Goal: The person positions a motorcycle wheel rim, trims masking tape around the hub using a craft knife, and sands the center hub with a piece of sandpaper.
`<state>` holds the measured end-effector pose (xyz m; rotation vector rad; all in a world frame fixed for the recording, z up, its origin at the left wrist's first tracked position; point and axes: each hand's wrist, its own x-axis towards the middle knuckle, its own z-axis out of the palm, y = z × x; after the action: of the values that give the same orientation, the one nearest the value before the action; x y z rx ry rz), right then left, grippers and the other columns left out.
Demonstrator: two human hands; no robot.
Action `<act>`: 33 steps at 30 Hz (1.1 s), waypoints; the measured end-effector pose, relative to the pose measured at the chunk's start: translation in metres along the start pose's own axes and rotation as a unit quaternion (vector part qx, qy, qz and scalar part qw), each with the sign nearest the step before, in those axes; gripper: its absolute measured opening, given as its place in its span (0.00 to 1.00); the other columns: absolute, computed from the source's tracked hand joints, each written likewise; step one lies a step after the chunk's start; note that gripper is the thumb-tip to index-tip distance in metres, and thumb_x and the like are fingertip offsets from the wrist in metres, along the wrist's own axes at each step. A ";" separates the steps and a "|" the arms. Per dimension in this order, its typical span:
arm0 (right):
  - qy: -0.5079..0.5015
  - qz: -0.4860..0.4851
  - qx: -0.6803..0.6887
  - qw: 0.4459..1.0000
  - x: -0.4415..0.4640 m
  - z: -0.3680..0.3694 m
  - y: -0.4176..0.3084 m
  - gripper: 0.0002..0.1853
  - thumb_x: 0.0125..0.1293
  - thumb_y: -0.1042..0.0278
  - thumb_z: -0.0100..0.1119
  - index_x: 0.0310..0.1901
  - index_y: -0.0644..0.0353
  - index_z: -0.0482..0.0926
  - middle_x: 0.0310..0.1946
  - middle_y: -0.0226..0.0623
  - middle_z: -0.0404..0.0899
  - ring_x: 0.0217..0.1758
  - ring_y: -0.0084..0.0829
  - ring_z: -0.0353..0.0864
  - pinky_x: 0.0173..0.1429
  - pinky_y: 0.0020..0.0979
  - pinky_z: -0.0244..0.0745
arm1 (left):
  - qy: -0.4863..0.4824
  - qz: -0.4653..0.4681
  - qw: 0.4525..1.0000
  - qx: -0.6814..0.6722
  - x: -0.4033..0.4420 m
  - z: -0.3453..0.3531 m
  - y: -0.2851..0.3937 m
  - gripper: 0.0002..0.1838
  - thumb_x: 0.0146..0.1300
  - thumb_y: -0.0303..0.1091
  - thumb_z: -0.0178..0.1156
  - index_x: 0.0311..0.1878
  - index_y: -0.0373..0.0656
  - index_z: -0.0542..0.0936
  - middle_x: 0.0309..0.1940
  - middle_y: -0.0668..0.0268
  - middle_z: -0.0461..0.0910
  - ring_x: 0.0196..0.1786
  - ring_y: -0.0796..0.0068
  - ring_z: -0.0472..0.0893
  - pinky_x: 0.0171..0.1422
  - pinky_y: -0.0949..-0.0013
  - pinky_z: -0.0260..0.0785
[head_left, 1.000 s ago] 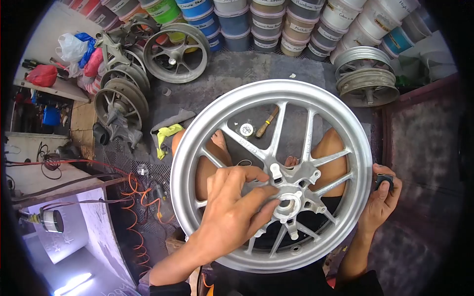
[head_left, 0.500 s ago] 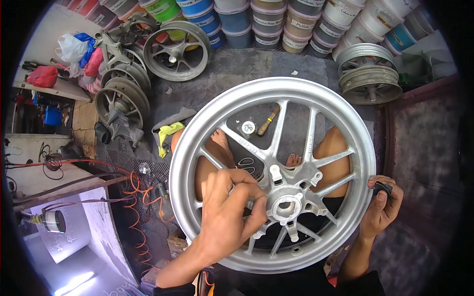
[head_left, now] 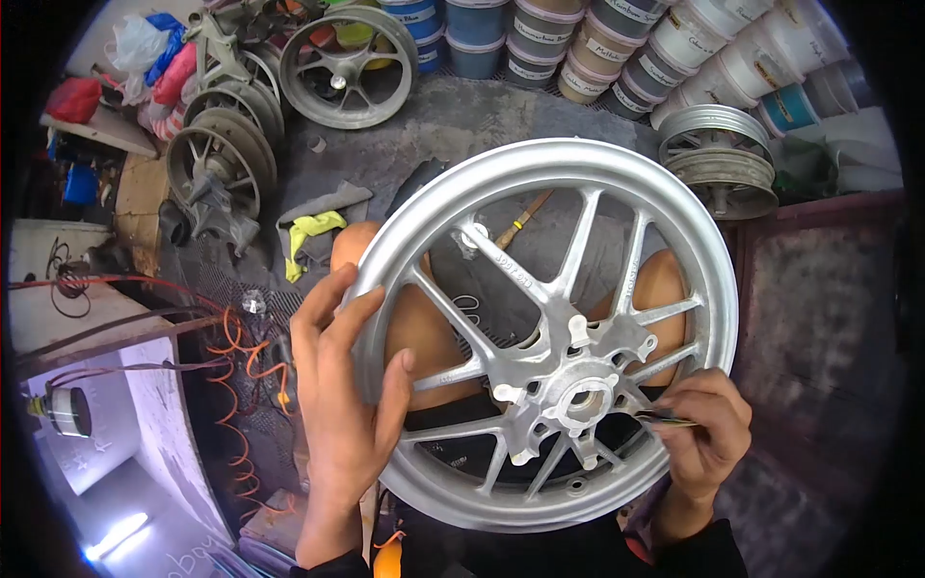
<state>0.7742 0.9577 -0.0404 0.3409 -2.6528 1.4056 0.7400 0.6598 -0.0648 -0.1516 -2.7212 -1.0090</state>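
A silver spoked wheel rim (head_left: 568, 159) rests over the person's lap, its hub (head_left: 581, 395) right of the middle. My left hand (head_left: 347, 385) lies against the rim's left side, fingers apart and pointing up. At the lower right of the hub, my right hand (head_left: 708, 433) pinches a thin dark piece (head_left: 673, 421), held near the end of a spoke. Behind the wheel, a brush with a wooden handle (head_left: 528, 218) and a small round white item (head_left: 473, 238) are partly covered by the spokes.
Stacked labelled tubs (head_left: 540, 40) line the back. Other wheels stand at the back left (head_left: 349, 67) and back right (head_left: 718, 169). A grey and yellow cloth (head_left: 313, 231) lies on the floor. An orange coiled hose (head_left: 226, 395) hangs at the left, beside a lit booth (head_left: 125, 482).
My left hand has moved from near the hub to the rim's left side and opened. My right hand has moved inward from the right edge with the dark piece. The wheel has turned and tilted slightly.
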 end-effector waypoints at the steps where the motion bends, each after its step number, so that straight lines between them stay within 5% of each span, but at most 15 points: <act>1: -0.021 -0.013 -0.022 0.999 0.007 0.005 -0.006 0.12 0.51 0.72 0.77 0.36 0.65 0.84 0.33 0.43 0.82 0.34 0.35 0.84 0.37 0.30 0.78 | -0.009 0.005 1.000 0.005 -0.001 0.001 -0.003 0.27 0.58 0.22 0.65 0.62 0.39 0.73 0.64 0.45 0.68 0.65 0.46 0.72 0.70 0.50 0.64; 18: -0.230 -0.017 -0.103 0.967 0.049 0.029 -0.033 0.13 0.46 0.75 0.78 0.36 0.62 0.88 0.32 0.37 0.79 0.32 0.29 0.83 0.34 0.27 0.77 | -0.001 0.012 0.998 -0.057 -0.006 0.002 -0.021 0.26 0.56 0.19 0.61 0.61 0.39 0.75 0.64 0.46 0.69 0.67 0.45 0.72 0.70 0.50 0.66; 33: -0.223 -0.054 -0.134 0.964 0.051 0.026 -0.035 0.14 0.44 0.78 0.77 0.36 0.62 0.89 0.33 0.33 0.76 0.33 0.26 0.80 0.34 0.25 0.74 | 0.018 0.022 0.997 -0.068 -0.005 0.006 -0.022 0.25 0.56 0.17 0.59 0.60 0.39 0.76 0.64 0.46 0.70 0.66 0.45 0.73 0.70 0.51 0.66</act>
<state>0.7341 0.9101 -0.0160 0.8423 -3.0658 1.0118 0.7404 0.6470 -0.0842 -0.2153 -2.6047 -1.1735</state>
